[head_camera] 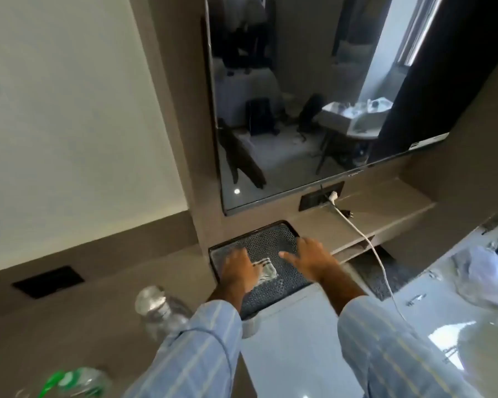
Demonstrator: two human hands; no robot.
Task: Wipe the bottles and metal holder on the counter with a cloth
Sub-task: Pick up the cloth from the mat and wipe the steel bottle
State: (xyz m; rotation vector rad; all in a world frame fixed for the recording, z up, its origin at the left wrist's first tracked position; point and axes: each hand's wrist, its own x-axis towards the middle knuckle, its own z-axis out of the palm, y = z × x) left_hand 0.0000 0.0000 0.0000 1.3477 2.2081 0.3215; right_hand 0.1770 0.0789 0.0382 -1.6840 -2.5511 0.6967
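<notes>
A dark, dimpled tray (273,239) lies on the low counter below the screen. My left hand (239,268) rests on its left part, touching a small folded cloth (266,272) that lies on the tray. Fingers spread, my right hand (314,258) presses flat on the tray's right side and holds nothing. A clear plastic bottle (160,308) stands on the brown counter to the left. A second bottle with a green label (72,382) shows at the bottom left, blurred. Whether my left hand grips the cloth or just lies on it I cannot tell.
A large dark screen (299,110) hangs on the wall above. A white cable (365,239) runs from a wall socket (321,196) across the shelf and down to the right. A black vent plate (48,281) sits in the left counter. Bluish cloths (483,271) lie at right.
</notes>
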